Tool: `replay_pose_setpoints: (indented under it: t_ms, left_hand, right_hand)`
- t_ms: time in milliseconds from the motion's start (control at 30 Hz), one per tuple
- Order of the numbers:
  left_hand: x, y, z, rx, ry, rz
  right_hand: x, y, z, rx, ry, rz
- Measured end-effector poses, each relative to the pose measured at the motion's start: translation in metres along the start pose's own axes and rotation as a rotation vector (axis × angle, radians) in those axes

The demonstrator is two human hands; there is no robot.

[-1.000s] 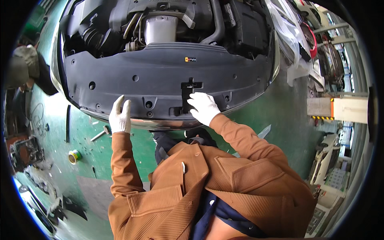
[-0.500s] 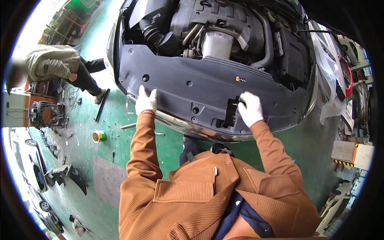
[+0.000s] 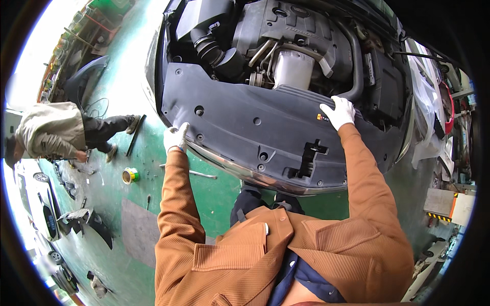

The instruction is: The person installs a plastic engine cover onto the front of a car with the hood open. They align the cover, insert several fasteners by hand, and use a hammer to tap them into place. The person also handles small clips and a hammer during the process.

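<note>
Since half a second ago the right hand (image 3: 338,112) has left the latch cutout (image 3: 310,155) near the front edge of the black plastic cover (image 3: 265,127) and moved up to the cover's rear edge, beside the engine (image 3: 291,46). On the green floor (image 3: 127,127) at far left a crouching person (image 3: 48,132) works, with a roll of tape (image 3: 129,176) nearby. The gloved left hand (image 3: 176,136) grips the cover's front left edge, fingers curled over it. The right hand lies flat on the panel, fingers spread, holding nothing.
</note>
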State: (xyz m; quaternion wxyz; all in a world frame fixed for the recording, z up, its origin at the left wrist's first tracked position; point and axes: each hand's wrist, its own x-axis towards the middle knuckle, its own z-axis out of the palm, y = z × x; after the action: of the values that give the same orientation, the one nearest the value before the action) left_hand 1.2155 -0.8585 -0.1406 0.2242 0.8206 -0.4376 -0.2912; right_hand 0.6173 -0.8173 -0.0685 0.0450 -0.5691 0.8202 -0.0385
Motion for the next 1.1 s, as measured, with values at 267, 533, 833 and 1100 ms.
replay_pose_setpoints:
  t_ms: [267,533,833,1100]
  left_hand:
    - [0.019,-0.013,0.006,-0.287,0.001,0.041]
    - [0.025,-0.031,0.023,-0.151,0.097,-0.026]
    - [0.024,-0.037,-0.001,-0.086,0.061,-0.150]
    - [0.058,-0.006,-0.048,-0.090,0.181,0.110]
  right_hand:
    - [0.025,0.000,-0.019,0.057,-0.147,0.004]
    - [0.037,0.000,-0.021,0.091,-0.335,-0.014]
    - [0.036,0.015,0.024,0.051,-0.005,-0.093]
    - [0.041,0.000,0.015,0.154,-0.006,-0.137]
